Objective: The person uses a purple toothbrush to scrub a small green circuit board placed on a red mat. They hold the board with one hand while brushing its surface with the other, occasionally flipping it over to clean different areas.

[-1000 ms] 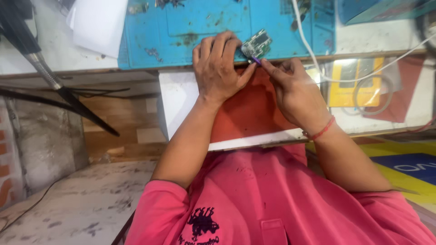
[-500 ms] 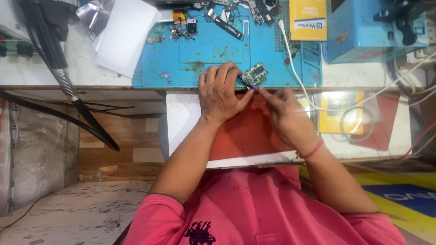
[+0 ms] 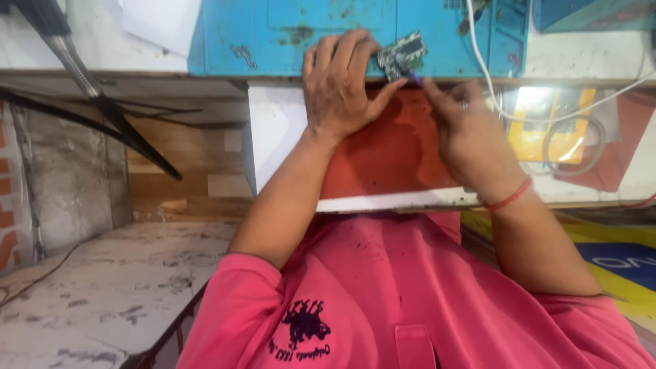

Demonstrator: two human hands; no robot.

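A person in a pink shirt leans over a worktop point(image 3: 102, 48), seen from above. The landmark is a blue repair mat point(image 3: 287, 34) lying on the worktop. At the near edge of that mat sits a small green circuit board point(image 3: 403, 55), tilted at an angle.

The left hand point(image 3: 342, 89) rests on the mat's near edge just left of the board, its fingers curled down and its fingertips pressed to the board's left side, pinning it in place. The right hand point(image 3: 471, 133) comes in from the right, below the mat's edge, pinching a thin purple tool point(image 3: 414, 79) between thumb and forefinger. The tool's tip meets the board's lower right corner.

Judging by this, work on the board is under way: it lies bare on the mat, steadied and being probed or pried. No part appears lifted free of it, so the job looks unfinished; finer detail is too small to tell.

A white cable point(image 3: 492, 75) runs across the right part of the mat. A sheet of white paper point(image 3: 160, 24) lies left of the mat.
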